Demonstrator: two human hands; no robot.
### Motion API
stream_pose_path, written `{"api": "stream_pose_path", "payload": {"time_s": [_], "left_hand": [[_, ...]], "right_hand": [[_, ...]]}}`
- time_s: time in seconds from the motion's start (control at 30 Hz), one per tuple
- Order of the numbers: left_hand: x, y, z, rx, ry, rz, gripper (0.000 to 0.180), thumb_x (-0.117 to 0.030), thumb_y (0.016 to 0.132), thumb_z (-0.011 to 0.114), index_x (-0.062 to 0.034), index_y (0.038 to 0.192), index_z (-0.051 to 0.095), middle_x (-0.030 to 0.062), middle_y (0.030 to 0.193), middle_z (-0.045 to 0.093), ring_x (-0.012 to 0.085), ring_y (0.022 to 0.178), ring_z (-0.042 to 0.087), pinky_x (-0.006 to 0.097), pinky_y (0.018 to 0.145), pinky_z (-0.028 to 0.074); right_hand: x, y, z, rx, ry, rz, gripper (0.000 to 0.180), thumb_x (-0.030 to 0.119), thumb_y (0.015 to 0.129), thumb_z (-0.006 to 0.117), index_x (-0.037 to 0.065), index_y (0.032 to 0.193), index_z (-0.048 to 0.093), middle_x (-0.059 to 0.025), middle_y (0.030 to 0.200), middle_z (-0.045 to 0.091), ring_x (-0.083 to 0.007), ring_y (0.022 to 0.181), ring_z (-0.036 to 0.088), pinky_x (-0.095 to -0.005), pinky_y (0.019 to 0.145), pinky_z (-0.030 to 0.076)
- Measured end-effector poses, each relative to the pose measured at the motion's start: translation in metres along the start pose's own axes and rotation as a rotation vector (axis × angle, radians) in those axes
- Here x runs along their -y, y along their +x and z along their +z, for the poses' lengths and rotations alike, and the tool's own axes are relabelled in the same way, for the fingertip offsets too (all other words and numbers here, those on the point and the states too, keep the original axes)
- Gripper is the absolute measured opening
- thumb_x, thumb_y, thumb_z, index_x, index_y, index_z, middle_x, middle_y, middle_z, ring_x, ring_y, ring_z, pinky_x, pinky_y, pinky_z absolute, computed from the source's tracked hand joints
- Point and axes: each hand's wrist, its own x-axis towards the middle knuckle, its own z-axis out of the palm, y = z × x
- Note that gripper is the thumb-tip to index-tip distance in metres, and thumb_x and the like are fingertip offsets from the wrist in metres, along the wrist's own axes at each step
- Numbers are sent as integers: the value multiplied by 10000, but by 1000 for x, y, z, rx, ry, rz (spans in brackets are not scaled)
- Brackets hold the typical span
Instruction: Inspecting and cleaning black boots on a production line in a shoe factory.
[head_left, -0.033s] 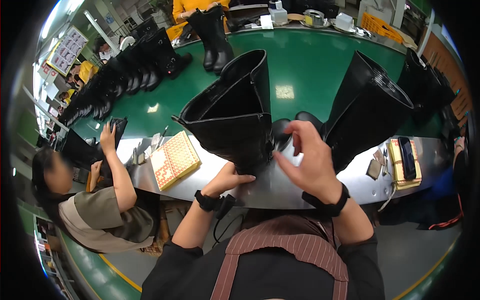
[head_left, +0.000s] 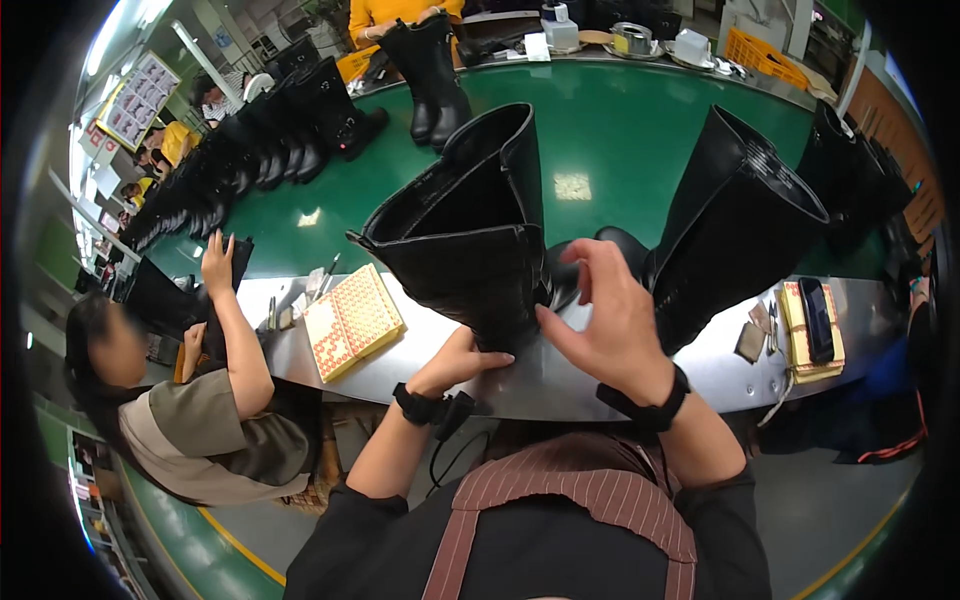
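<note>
A tall black boot [head_left: 465,270] stands upright in front of me with its wide top facing up. My left hand [head_left: 458,362] is wrapped round the lower shaft on its left, thumb lying across the near side and the other fingers hidden. At the boot's right side, my right hand [head_left: 612,325] is open, with thumb and curled index finger apart. Its thumb tip is close to a small fitting on the shaft; whether they touch I cannot tell. A second tall black boot [head_left: 735,220] stands just beyond my right hand, its top leaning right.
A steel ledge [head_left: 560,395] borders the green table [head_left: 640,90]. Patterned yellow pads [head_left: 352,322] lie left; a phone [head_left: 816,320] rests on another pad at right. Boots line the far left [head_left: 255,140]. A co-worker [head_left: 210,430] sits at left; another [head_left: 405,15] stands opposite.
My right hand has shifted slightly left and down, its thumb nearer the boot's side. My left hand stays on the boot.
</note>
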Motion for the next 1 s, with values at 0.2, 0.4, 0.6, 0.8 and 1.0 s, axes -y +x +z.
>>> {"api": "stream_pose_path", "payload": {"time_s": [0.2, 0.4, 0.6, 0.8, 1.0], "left_hand": [[7, 1, -3, 50, -16, 51, 704, -121, 754, 787, -15, 1374, 473, 82, 1329, 552, 211, 1250, 480, 333, 1062, 358], [-68, -46, -9, -880, 182, 978, 948, -25, 626, 559, 63, 1468, 134, 223, 1539, 172, 335, 1456, 156, 472, 1180, 72], [-150, -64, 11, -929, 1101, 883, 694, 12, 580, 532, -8, 1273, 555, 122, 1098, 551, 367, 1216, 477, 559, 1168, 93], [-126, -86, 2, -879, 835, 1132, 206, -132, 578, 659, -181, 776, 636, 3, 818, 493, 255, 824, 448, 496, 1012, 366], [-104, -93, 3, -862, 865, 1076, 134, -131, 700, 637, -208, 793, 580, -4, 854, 518, 283, 962, 479, 472, 939, 384]], "right_hand": [[-17, 22, 46, -73, -245, 84, 364, 202, 763, 741, 43, 1031, 552, -83, 712, 607, -270, 605, 590, -370, 596, 433], [-25, 22, 50, -171, -218, -23, 149, 185, 888, 640, 45, 845, 610, -93, 645, 624, -280, 567, 586, -367, 592, 415], [-31, 18, 44, -72, -144, 98, 259, 230, 970, 568, 42, 793, 592, -105, 644, 620, -255, 552, 605, -365, 546, 419], [-61, 12, 32, 40, 498, 405, 477, 410, 1021, 476, 8, 774, 549, -48, 609, 602, -150, 613, 666, -255, 559, 454], [-71, 13, 33, 88, 594, 416, 491, 440, 1018, 473, 21, 766, 526, -40, 592, 577, -144, 616, 672, -242, 567, 453]]}}
